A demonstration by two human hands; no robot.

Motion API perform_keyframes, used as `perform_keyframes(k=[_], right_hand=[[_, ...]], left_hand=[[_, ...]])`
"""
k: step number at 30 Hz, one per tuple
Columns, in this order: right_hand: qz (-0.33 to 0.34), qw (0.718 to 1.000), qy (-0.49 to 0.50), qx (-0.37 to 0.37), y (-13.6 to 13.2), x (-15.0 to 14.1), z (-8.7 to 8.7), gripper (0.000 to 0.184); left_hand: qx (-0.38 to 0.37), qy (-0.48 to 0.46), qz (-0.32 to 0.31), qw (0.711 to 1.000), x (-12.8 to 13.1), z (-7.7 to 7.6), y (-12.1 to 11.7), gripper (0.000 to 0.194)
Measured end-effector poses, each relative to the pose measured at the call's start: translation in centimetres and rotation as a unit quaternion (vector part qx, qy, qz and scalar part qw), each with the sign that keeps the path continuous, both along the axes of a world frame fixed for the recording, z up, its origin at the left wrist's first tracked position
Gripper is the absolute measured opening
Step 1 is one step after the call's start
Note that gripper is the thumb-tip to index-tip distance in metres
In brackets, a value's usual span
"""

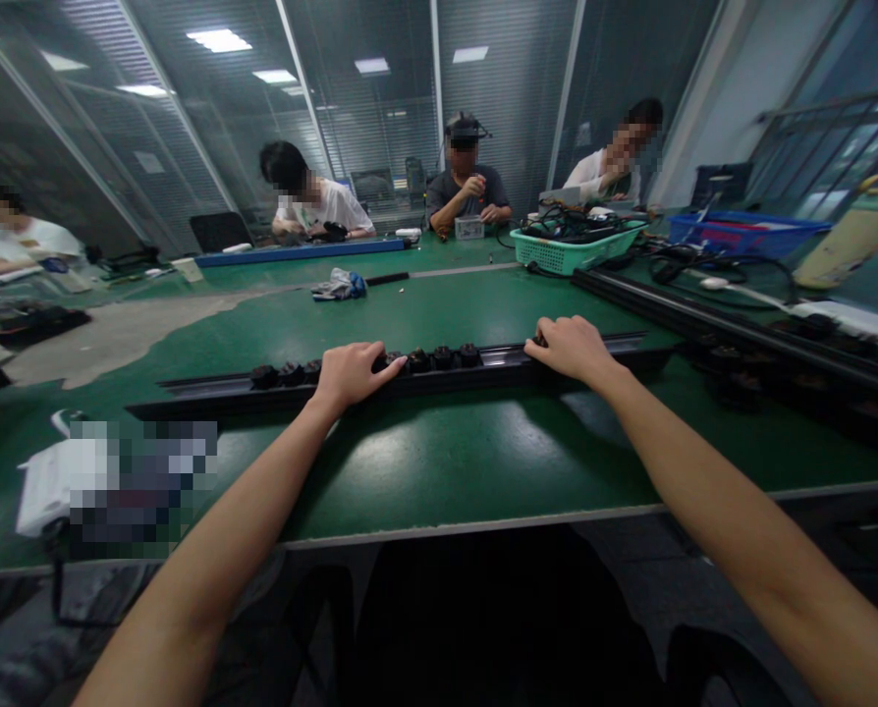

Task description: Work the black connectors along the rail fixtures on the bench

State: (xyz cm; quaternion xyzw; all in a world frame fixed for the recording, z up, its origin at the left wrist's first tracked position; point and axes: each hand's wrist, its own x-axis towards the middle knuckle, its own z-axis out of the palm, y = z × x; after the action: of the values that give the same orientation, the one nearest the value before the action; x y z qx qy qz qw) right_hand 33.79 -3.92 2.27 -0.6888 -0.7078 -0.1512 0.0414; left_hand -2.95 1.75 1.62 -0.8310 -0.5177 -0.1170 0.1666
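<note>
Two hands on one long black rail, which lies across the green tabletop near its front edge; left hand sits over the rail beside a row of round black fittings, fingers together and curled over it; right hand is further along, past the end of that row, fingers also together and curled over the rail; a second black rail runs along the right side; the green surface is scuffed, with a big worn grey patch on the left; a crumpled glove lies beyond the first rail, and a teal plastic basket full of black cables stands further back, near a blue tray; a pixelated object sits at the front left; seated co-workers work along the far side; glass partitions with blinds enclose the room, and ceiling panel lights reflect in them.
</note>
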Motion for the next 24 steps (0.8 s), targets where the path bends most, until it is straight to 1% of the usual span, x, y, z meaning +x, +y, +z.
perform_keyframes(k=[24], right_hand=[[-0.012,1.000,0.007,-0.003,0.05,0.18,0.02,0.048]], left_hand=[[-0.005,0.005,0.007,1.000,0.15,0.18,-0.14,0.068]])
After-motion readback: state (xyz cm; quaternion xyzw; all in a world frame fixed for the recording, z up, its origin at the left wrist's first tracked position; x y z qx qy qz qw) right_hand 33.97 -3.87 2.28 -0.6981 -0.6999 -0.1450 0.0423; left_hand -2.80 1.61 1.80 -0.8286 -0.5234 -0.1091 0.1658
